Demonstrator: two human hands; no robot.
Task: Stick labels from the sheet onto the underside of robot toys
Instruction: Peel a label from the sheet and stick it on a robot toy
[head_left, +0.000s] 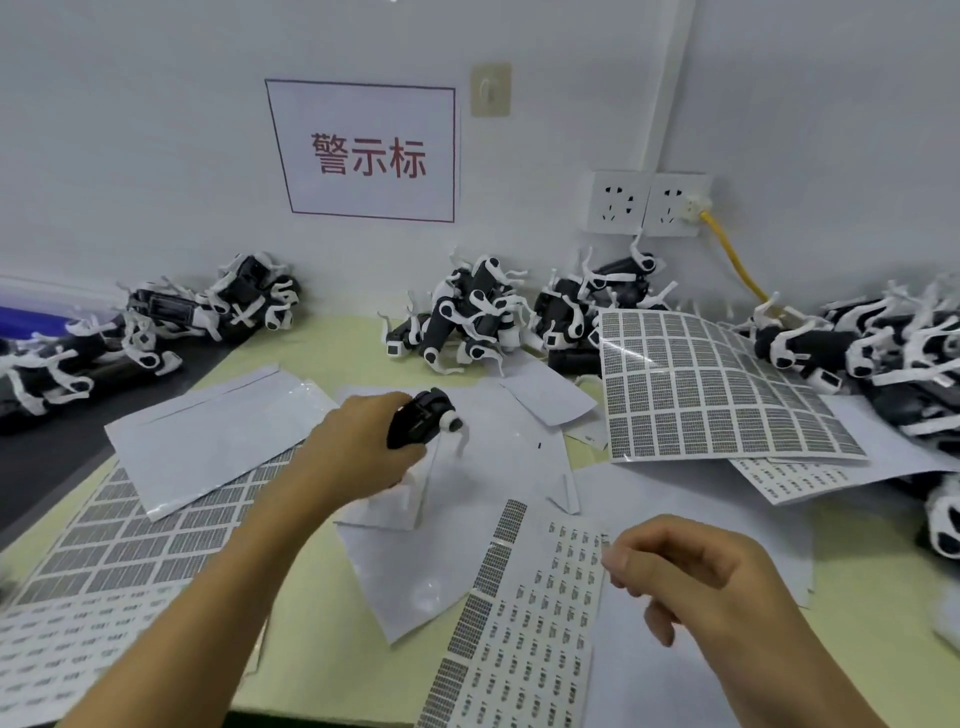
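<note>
On the pale green table (311, 613) we count: our left hand (358, 447), fingers wrapped round one black-and-white robot toy (423, 418) held just above the loose white backing papers (218, 431) at centre. Our right hand (691, 577), near right, has its fingers curled with thumb and forefinger drawn together over the edge of the near label sheet (540, 623); whether a label is pinched there we cannot tell. Further stock: a curled sheet of labels (701, 384) far right, another flat sheet (119, 530) near left, and heaps of robot toys (467, 312) along the far wall beneath a red-bordered sign (369, 153).
</note>
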